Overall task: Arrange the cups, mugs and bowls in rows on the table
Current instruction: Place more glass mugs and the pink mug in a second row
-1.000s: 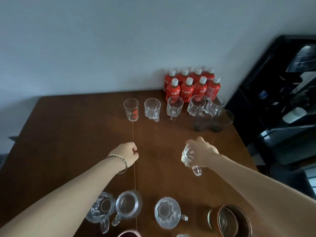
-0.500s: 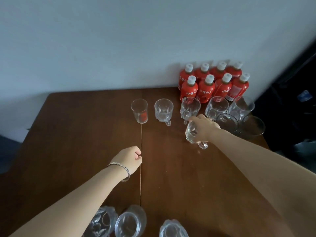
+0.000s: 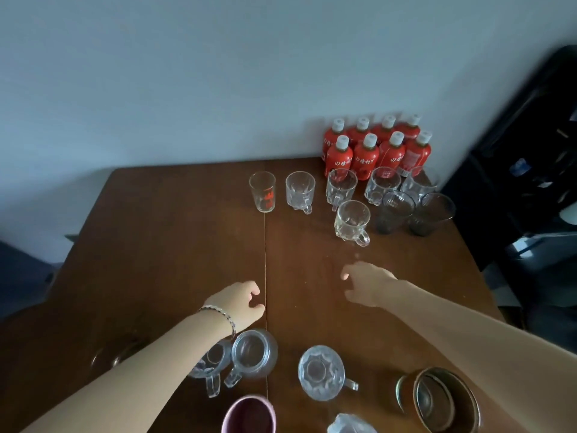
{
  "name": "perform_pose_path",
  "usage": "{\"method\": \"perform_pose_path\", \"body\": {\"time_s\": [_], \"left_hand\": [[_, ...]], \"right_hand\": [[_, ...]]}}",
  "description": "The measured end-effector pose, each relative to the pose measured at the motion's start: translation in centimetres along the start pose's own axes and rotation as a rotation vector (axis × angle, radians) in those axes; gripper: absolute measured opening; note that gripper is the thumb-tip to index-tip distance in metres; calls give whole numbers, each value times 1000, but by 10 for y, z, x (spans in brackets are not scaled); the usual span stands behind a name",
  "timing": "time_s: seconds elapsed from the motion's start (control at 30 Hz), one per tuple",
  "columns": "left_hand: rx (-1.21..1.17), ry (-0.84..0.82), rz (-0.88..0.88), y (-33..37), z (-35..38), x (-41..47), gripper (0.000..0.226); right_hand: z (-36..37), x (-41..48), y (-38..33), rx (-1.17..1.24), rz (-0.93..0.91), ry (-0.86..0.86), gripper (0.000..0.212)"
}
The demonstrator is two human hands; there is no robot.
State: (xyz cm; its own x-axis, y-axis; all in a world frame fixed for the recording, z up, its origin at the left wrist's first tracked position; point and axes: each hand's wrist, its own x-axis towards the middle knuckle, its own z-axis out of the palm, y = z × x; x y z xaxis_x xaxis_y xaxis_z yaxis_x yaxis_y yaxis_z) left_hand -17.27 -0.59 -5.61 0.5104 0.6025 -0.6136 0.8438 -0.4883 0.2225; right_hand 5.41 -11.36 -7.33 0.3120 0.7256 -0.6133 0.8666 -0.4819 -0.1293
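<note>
At two o'clock on the table (image 3: 156, 245), glass mug (image 3: 352, 221) now set down and let go, upright, handle toward five, just at nine o'clock of the two dark tumblers (image 3: 396, 210), extending a second row. Right hand (image 3: 368, 284) drawn back toward centre, empty, fingers loosely curled; left hand (image 3: 239, 303) unmoved by the seam, loosely curled on nothing. More mugs (image 3: 321, 371) and bowls (image 3: 406, 392) waiting at six o'clock, likely next.

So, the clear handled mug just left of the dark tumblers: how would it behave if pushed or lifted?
The faceted glass mug looks thick-walled, so it is probably rigid, heavy for its size, yet breakable. Upright on a broad base, it should slide rather than tip on the smooth table. Its handle likely gives a secure hold.
</note>
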Motion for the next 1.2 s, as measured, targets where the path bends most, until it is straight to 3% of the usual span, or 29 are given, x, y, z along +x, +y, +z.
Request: {"method": "perform_pose_path", "body": {"time_s": [0.13,0.23,0.7,1.0,1.2], "left_hand": [[321,-77,50,5,29,-33,74],[450,-47,59,6,46,-43,72],[265,73,8,24,31,-32,63],[149,272,21,97,-55,65,59],[176,276,22,125,-66,130,67]], "right_hand": [[17,-22,-7,3,1,-100,41],[22,-32,-10,28,10,-88,40],[21,-40,22,109,82,-62,37],[-5,-2,54,131,109,-56,35],[-9,27,70,154,96,-87,37]]}}
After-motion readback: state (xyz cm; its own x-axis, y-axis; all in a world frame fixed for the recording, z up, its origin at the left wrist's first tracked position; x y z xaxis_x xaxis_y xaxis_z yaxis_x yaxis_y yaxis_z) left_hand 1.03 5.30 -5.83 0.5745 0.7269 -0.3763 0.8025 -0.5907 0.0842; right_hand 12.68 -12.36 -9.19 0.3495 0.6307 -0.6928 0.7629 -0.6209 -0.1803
